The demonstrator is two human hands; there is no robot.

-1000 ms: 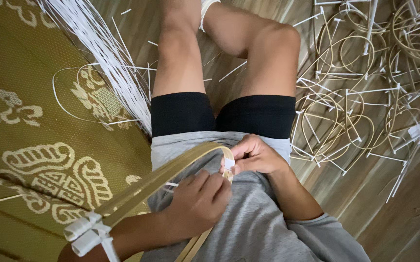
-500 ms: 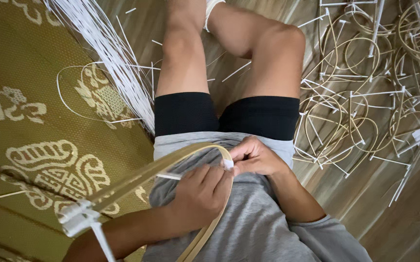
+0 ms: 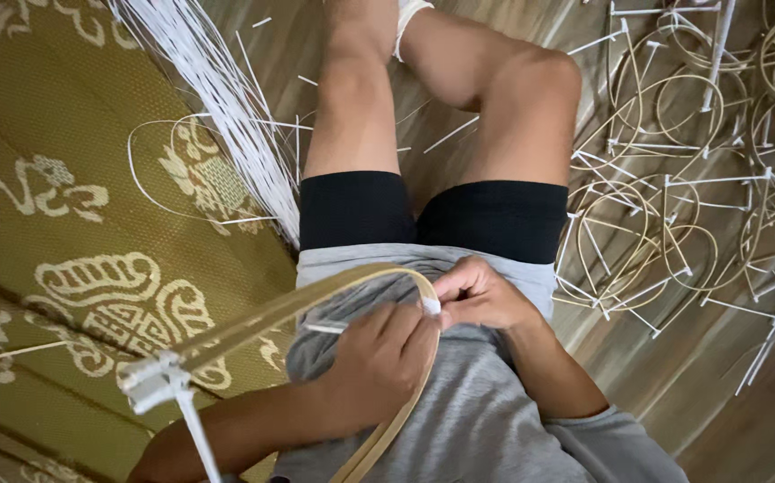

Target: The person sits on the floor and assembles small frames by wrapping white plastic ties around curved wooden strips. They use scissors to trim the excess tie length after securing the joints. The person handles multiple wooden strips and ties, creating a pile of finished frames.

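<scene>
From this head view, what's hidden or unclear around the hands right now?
- Head view: white binding at bent strip bend, covered by left hand and right hand fingers.
- Strip's lower end: cut off by bottom edge.
- Finished hoops: tangled, count unclear.

Viewpoint: one head-worn camera, looking steeply down the person's own front.
Nearness: close; left hand (image 3: 378, 358) and right hand (image 3: 477, 293) low in centre frame.
Beyond hands: bare knees, wooden floor.
Shared views: single view only.
</scene>
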